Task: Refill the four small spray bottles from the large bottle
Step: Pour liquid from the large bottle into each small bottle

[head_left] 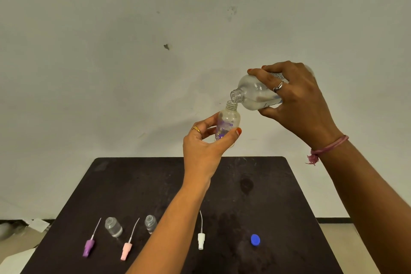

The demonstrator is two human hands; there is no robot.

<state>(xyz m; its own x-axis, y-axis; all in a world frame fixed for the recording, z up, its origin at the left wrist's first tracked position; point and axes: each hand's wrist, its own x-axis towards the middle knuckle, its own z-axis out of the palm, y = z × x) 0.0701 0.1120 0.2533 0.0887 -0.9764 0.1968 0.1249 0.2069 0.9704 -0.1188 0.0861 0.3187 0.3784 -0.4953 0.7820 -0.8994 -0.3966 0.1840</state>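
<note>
- Nearest, on the dark desk [138, 184], lie a purple sprayer head [89, 247], a pink sprayer head [126, 251], a white sprayer head [201, 240] and a blue cap [255, 240].
- Just behind them stand two uncapped small bottles [113, 227] [150, 223]; the left forearm partly hides the second.
- Above the desk, the left hand [205, 140] grips a small bottle with purple print [228, 123], upright.
- The right hand [295, 98] clasps the large bottle [251, 93], tilted with its open neck at the small bottle's mouth.
</note>
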